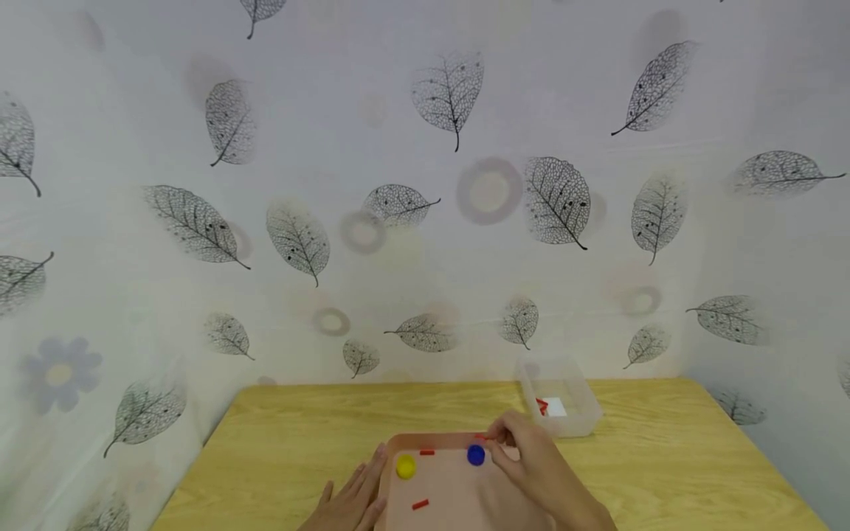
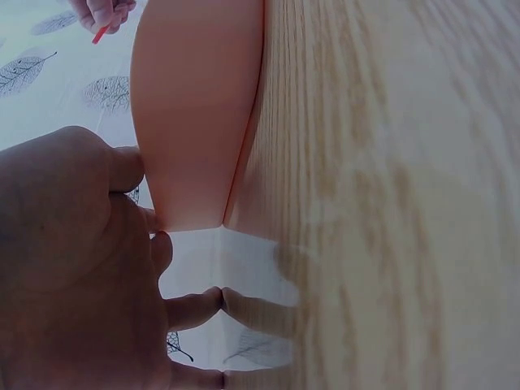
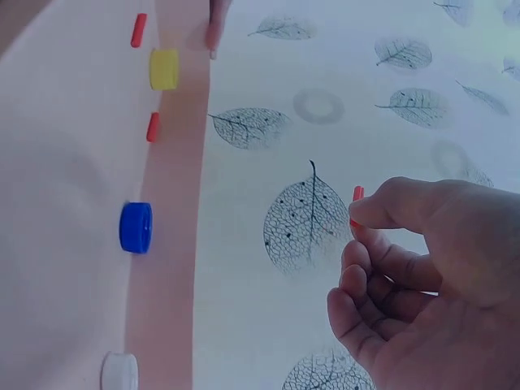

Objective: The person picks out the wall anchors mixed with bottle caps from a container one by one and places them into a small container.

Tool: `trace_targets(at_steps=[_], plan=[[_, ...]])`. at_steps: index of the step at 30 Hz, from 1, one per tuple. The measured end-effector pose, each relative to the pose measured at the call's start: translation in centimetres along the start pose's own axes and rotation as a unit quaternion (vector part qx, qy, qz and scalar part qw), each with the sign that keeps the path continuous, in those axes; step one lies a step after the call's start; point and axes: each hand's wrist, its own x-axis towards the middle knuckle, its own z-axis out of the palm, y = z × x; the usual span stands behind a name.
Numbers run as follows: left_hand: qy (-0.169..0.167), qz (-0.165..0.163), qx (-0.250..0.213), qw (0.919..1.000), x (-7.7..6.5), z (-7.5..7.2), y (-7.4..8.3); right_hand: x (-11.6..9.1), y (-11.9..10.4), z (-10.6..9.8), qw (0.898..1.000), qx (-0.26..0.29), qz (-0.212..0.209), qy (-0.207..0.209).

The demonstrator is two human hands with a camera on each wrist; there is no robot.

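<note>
My right hand (image 1: 534, 464) pinches a small red stick (image 3: 357, 195) between thumb and index finger, above the far right part of a pink tray (image 1: 458, 490). The other fingers are curled in. Spread along the tray's left side, my left hand (image 1: 352, 501) has its thumb at the rim and fingertips down on the table (image 2: 349, 244). Inside the tray sit a yellow cap (image 1: 406, 466), a blue cap (image 1: 476, 455) and a white cap (image 3: 119, 372), which the right hand hides in the head view. Two more red sticks (image 1: 427, 453) lie on the tray floor.
Behind the tray at the right stands a translucent plastic box (image 1: 584, 420) with several red sticks (image 1: 541, 406) and a white square inside. A pale curtain (image 1: 412, 280) printed with leaves hangs behind the wooden table and around its sides.
</note>
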Motion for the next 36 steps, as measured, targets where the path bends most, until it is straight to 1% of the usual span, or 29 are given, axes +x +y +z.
trace_targets(at_steps=[3, 4, 5, 8, 9, 11, 14, 16, 18, 22, 24, 25, 28, 31, 36], plan=[[0.004, 0.001, 0.003, 1.0, 0.1, 0.1, -0.2, 0.2, 0.3, -0.5, 1.0, -0.002, -0.014, 0.017], [0.004, -0.002, 0.002, 1.0, 0.2, 0.2, -0.3, 0.3, 0.4, -0.7, 1.0, -0.002, -0.012, 0.021], [0.002, -0.016, -0.01, 0.9998, 0.5, 0.3, -0.3, 0.3, 0.5, -1.0, 1.0, -0.003, -0.006, 0.025], [-0.003, -0.011, -0.013, 0.9999, 0.9, 0.6, -0.4, 0.2, 0.9, -1.9, 0.999, -0.009, 0.026, 0.03], [-0.004, -0.008, -0.013, 0.9999, 1.0, 0.6, -0.4, 0.1, 1.0, -2.2, 0.999, -0.009, 0.034, 0.033], [-0.018, 0.012, -0.01, 0.9997, 0.6, 0.5, -0.5, 0.1, 1.2, -2.7, 0.998, -0.018, 0.046, 0.04], [-0.026, 0.034, -0.01, 0.999, -0.1, 0.2, -0.6, 0.2, 1.5, -3.3, 0.997, -0.031, 0.059, 0.049], [-0.034, 0.042, -0.003, 0.9985, -0.4, 0.1, -0.6, 0.3, 1.8, -3.6, 0.996, -0.039, 0.063, 0.059], [-0.031, 0.022, -0.009, 0.9993, -0.4, 0.1, -0.4, 0.2, 2.2, -3.7, 0.995, -0.041, 0.06, 0.067], [-0.012, -0.013, -0.003, 0.9998, 0.3, 0.3, -0.1, 0.0, 3.1, -3.7, 0.995, -0.045, 0.043, 0.084], [-0.003, -0.024, 0.002, 0.9997, 0.8, 0.4, -0.1, 0.0, 3.6, -3.7, 0.994, -0.048, 0.036, 0.091], [0.002, -0.024, 0.005, 0.9997, 0.9, 0.4, -0.1, -0.1, 3.9, -3.8, 0.994, -0.052, 0.034, 0.094], [0.001, -0.024, 0.009, 0.9997, 1.1, 0.4, -0.1, 0.0, 4.8, -4.0, 0.991, -0.068, 0.023, 0.11], [0.005, -0.018, 0.011, 0.9998, 1.1, 0.4, -0.1, -0.1, 5.8, -4.5, 0.988, -0.083, 0.024, 0.125], [-0.012, -0.033, 0.005, 0.9994, 0.7, 0.4, -0.1, -0.3, 7.0, -5.4, 0.985, -0.097, 0.035, 0.14]])
